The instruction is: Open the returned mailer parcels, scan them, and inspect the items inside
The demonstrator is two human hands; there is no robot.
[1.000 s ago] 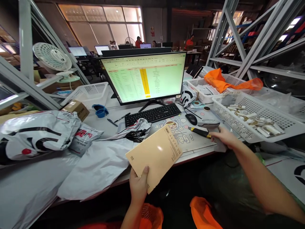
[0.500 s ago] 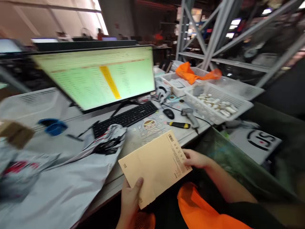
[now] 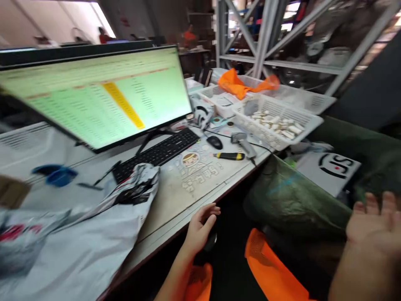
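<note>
My left hand (image 3: 202,228) hovers at the front edge of the desk (image 3: 200,200), its fingers loosely bent, thumb apart, and nothing in it. Far to the right, my right hand (image 3: 372,223) is raised with palm up and fingers spread, a little blurred and holding nothing. It is nearest to a large green sack (image 3: 291,200), in which a white package (image 3: 332,169) with black lettering lies. No kraft envelope shows in the head view now.
On the desk are a monitor (image 3: 103,100), keyboard (image 3: 159,152), mouse (image 3: 214,142), barcode scanner (image 3: 244,144), yellow-black utility knife (image 3: 230,156) and white plastic mailer bag (image 3: 94,238). A white basket (image 3: 305,121) of small white pieces stands at the back right.
The kraft envelope has left both hands and is out of view. My right hand has swung far right and opened. My left hand has moved slightly up and right; the view has shifted right.
</note>
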